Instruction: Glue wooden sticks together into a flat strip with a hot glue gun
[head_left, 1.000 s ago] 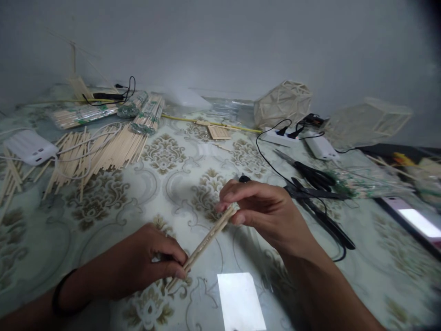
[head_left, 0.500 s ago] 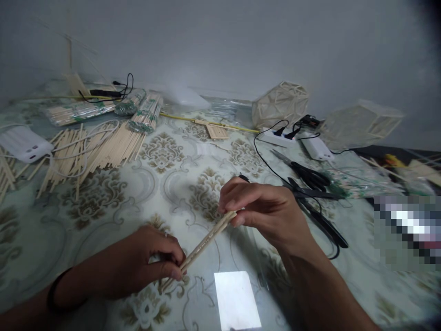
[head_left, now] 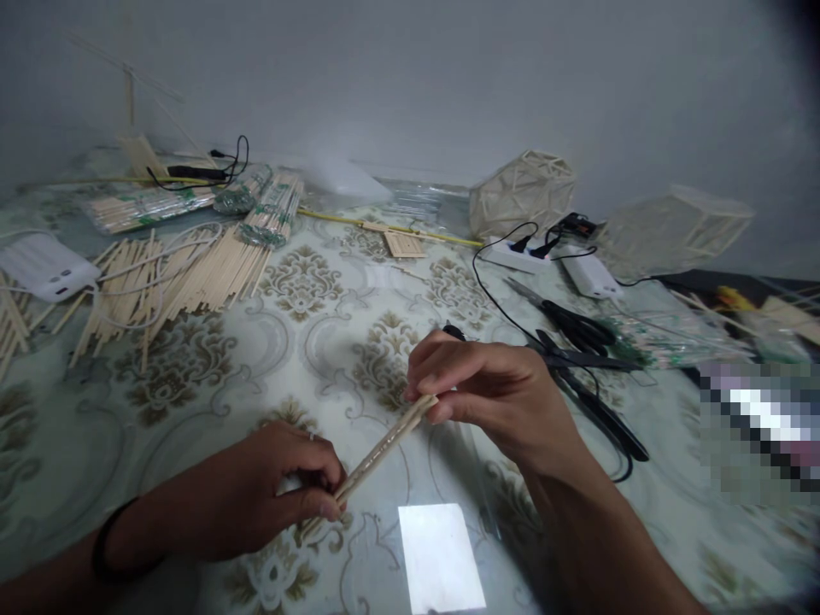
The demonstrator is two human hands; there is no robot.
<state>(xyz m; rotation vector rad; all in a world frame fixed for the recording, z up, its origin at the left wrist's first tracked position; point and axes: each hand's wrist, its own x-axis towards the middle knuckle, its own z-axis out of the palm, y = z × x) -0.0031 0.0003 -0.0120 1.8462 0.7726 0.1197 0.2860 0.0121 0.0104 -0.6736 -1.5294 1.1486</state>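
Observation:
A small bundle of thin wooden sticks (head_left: 383, 450) runs diagonally between my two hands, just above the patterned tablecloth (head_left: 307, 342). My left hand (head_left: 269, 491) pinches the lower near end with its fingers closed. My right hand (head_left: 493, 397) grips the upper far end between thumb and fingertips, also closed. A dark band sits on my left wrist.
Loose and bagged wooden sticks (head_left: 192, 273) lie at the far left beside a white box (head_left: 48, 266). Black scissors (head_left: 580, 329) and cables lie right of my right hand. Two stick-built polyhedra (head_left: 522, 192) stand at the back. A white power strip (head_left: 512, 254) lies near them.
Both hands keep hold of the stick bundle and have barely shifted. The view has drifted slightly.

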